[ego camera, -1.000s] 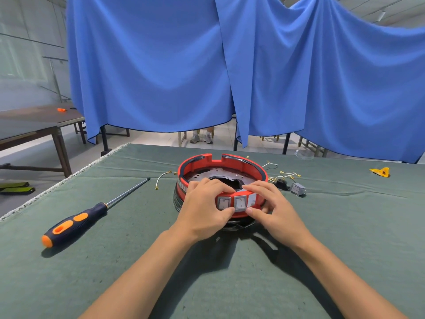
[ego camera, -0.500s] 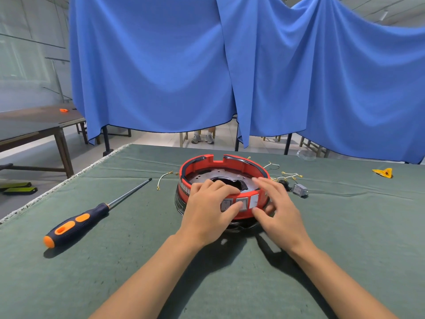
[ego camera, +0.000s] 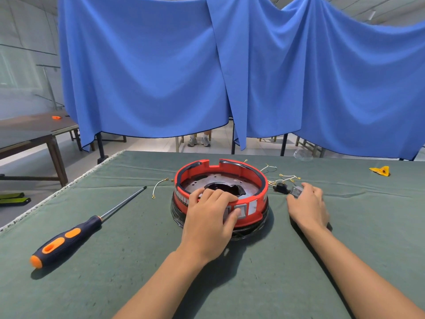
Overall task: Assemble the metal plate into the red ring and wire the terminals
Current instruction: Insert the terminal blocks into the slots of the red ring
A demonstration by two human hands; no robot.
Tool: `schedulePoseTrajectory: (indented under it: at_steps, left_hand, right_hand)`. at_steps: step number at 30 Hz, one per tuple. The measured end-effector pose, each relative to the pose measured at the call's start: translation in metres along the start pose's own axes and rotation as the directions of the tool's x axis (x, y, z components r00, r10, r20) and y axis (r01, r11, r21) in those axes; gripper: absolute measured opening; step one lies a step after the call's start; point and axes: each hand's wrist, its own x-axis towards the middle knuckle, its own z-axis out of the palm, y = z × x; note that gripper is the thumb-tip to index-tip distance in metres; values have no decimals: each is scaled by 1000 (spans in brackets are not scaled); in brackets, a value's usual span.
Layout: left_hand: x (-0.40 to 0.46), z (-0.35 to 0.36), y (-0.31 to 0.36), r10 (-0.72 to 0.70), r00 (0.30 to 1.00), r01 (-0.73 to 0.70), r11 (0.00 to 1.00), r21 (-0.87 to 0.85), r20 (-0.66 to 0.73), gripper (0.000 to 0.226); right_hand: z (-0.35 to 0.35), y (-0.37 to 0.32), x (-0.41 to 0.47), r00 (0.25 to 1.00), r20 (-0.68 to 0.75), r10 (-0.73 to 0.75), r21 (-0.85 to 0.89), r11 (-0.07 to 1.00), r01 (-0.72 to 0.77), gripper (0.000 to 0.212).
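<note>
The ring [ego camera: 220, 194] (plate [ego camera: 248, 186] seated inside) is gripped at its near rim by the left hand [ego camera: 210, 221]. The right hand [ego camera: 307, 204] has been moved off to the grey part [ego camera: 296, 191], fingertips closing on it; wiring is judged next.

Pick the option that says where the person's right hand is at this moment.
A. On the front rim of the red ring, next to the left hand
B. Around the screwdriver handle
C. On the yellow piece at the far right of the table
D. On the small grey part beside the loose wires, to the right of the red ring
D: the right hand has its fingertips on the small grey part by the loose wires, apart from the red ring, whose front rim only the left hand grips.
</note>
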Motion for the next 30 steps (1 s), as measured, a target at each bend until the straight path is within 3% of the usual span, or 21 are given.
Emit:
schedulePoseTrajectory:
  at_steps: [3,9,13,15,17,19,23,26,30]
  left_hand:
    - [2,1,-4,1,1000,0,1000,-22,16,21]
    - [5,1,-7,-4,999,5,999,-36,33,21]
    - [5,0,-6,-9,999,10,999,-38,34,20]
    - [3,-1,-5,4,999,-3,1000,-9,37,20]
    - [0,-1,-4,44,999,-46,997,61,33,22]
    - [-3,0,-1,79,997,-79,989,124,9,24]
    - [-7,0,7,64,997,-56,985,166,-43,23]
    - [-11,-3,12,56,998,-48,981,190,-34,22]
    - [-15,-9,9,20,1000,-16,984,177,-21,24]
  right_hand:
    - [5,-2,12,999,33,3,-62,998,-1,52]
    - [3,3,15,999,18,29,-39,999,-28,31]
    - [-2,5,2,999,14,-48,114,992,46,25]
    - [-5,4,-7,997,34,-75,269,961,63,19]
    - [-11,1,-22,991,123,-52,535,845,-22,15]
    - [-18,-3,-38,968,247,-42,734,660,-158,14]
    - [-35,-11,-65,855,496,-154,832,367,-416,23]
    - [-41,-14,-76,761,610,-220,786,289,-546,23]
    - [-42,-16,-82,712,652,-262,758,264,-597,26]
